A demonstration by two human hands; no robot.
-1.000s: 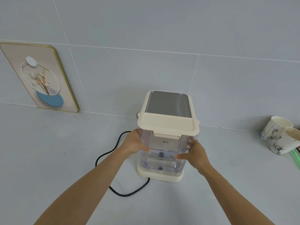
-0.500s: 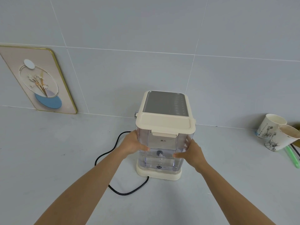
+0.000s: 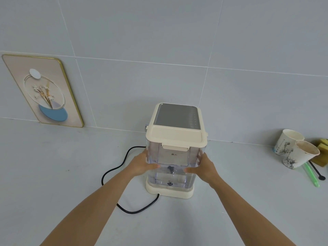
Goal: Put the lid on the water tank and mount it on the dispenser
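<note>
A clear plastic water tank (image 3: 174, 160) with a cream lid (image 3: 176, 137) closed on top stands on the cream base of the dispenser (image 3: 176, 115), against its back. My left hand (image 3: 142, 165) presses the tank's left wall, thumb on the front. On the right wall lies my right hand (image 3: 204, 167), thumb also across the front. The tank's bottom valve shows through the wall just above the base.
A black power cord (image 3: 124, 162) loops on the grey counter left of the dispenser. Two paper cups (image 3: 294, 148), a yellow sponge and a green straw lie at the right. A framed picture (image 3: 44, 93) leans on the tiled wall at left.
The tank has sunk a little lower onto the dispenser base, both hands still on its sides. The camera view has shifted slightly.
</note>
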